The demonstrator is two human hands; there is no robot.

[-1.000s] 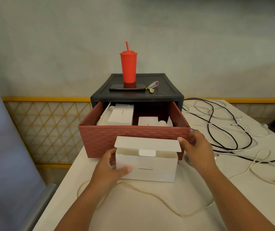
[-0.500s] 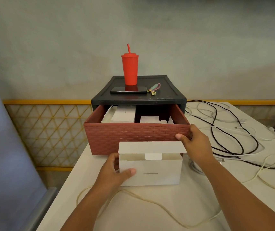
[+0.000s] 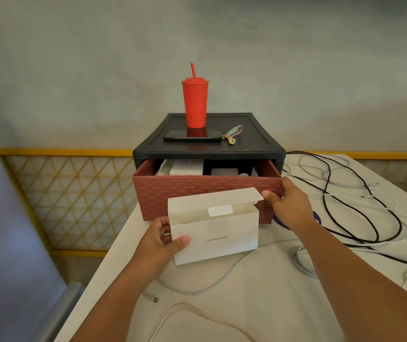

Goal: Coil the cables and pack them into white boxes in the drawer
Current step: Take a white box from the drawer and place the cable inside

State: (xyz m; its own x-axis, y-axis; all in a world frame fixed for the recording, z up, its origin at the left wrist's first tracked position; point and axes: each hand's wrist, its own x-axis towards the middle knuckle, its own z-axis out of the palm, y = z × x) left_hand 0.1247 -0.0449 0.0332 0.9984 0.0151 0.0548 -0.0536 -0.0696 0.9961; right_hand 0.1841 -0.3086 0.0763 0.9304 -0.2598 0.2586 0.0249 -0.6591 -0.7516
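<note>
The left hand grips the left end of an open white box, thumb pressed on the front face and fingers curled behind. The box sits tilted, right end higher, just in front of the brick-patterned drawer, with its lid raised. The right hand has its thumb at the lid's right corner and its fingers curled at the drawer's front corner; which of the two it holds I cannot tell. More white boxes lie inside the drawer. A white cable and a black cable lie loose on the table.
</note>
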